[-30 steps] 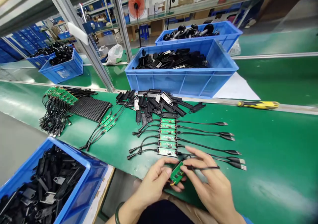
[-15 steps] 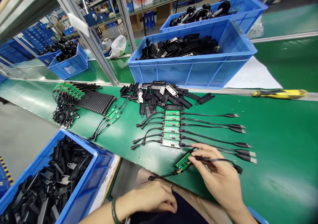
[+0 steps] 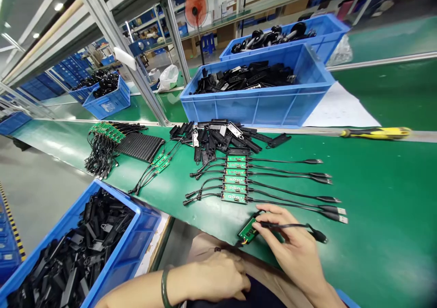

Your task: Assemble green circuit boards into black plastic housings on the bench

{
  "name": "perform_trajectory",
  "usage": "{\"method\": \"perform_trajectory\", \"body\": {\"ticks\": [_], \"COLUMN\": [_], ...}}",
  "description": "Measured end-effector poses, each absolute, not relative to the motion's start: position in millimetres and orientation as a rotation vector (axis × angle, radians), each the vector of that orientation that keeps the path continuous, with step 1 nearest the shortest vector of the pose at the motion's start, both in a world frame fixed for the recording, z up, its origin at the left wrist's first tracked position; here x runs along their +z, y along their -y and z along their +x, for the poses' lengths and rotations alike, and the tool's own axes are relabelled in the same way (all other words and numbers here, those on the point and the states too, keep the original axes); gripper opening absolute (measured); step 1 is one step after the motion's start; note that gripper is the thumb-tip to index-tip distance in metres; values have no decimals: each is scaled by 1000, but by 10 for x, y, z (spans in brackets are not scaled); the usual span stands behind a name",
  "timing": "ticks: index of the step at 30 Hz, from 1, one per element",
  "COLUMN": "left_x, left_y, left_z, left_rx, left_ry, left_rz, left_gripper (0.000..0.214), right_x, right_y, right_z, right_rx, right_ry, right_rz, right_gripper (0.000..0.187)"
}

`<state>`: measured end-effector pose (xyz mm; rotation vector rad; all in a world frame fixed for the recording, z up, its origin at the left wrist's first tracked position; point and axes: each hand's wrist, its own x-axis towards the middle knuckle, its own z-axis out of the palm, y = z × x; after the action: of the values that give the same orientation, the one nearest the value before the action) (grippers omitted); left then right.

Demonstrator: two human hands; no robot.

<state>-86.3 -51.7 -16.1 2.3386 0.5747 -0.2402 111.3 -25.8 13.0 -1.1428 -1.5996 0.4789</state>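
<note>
My right hand (image 3: 294, 248) pinches a small green circuit board (image 3: 248, 231) with black cables at the near edge of the green belt (image 3: 382, 194). Its cable runs right to a black plug (image 3: 319, 237). Just beyond it lies a row of several like boards with cables (image 3: 235, 180). My left hand (image 3: 218, 281) rests curled on my lap below the belt edge, fingers closed near the board's other cable end (image 3: 218, 249); what it holds I cannot make out.
A pile of black plastic shells (image 3: 218, 137) lies behind the row. Blue bins of black parts stand at the back (image 3: 259, 105) and near left (image 3: 112, 248). A bundle of wired boards (image 3: 102, 144), a black ribbed tray (image 3: 141, 146) and a yellow screwdriver (image 3: 375, 133) lie on the belt.
A second ago both hands held the board. The left hand let go and dropped to my lap; the right hand set the board down towards the belt near the row.
</note>
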Motion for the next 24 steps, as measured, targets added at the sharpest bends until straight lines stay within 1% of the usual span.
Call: {"method": "perform_trajectory", "body": {"ticks": [4, 9, 11, 13, 15, 17, 19, 20, 21, 23, 24], "left_x": [-97, -194, -141, 23, 258, 479, 612, 635, 633, 573, 531], "left_y": [488, 468, 468, 451, 399, 307, 184, 119, 58, -34, -60], "left_z": [-1003, -1194, -1213, -1191, -1144, -1090, -1036, -1009, -979, -915, -881], "left_rx": [-437, -270, -226, -106, 81, 275, 478, 557, 609, 611, 581], "left_ry": [-501, -435, -439, -437, -469, -614, -879, -996, -1075, -1083, -1039], "left_rz": [2228, 1847, 1723, 1677, 1704, 1744, 1763, 1763, 1750, 1670, 1593], "left_gripper": [31, 41, 44, 46, 40, 28, 23, 25, 33, 47, 47], "right_x": [104, 98, 105, 111, 111, 105, 96, 93, 91, 91, 93], "right_y": [268, 218, 184, 151, 126, 113, 111, 113, 117, 128, 133], "right_z": [1121, 1090, 1075, 1071, 1079, 1092, 1099, 1098, 1094, 1081, 1073], "right_rx": [488, 533, 549, 557, 553, 548, 555, 566, 579, 605, 615], "right_ry": [1611, 1596, 1589, 1578, 1572, 1568, 1552, 1541, 1530, 1514, 1509], "right_rz": [-1144, -1141, -1132, -1139, -1161, -1181, -1197, -1202, -1206, -1212, -1218], "right_gripper": [8, 6, 5, 5, 4, 3, 2, 2, 2, 2, 2]}}
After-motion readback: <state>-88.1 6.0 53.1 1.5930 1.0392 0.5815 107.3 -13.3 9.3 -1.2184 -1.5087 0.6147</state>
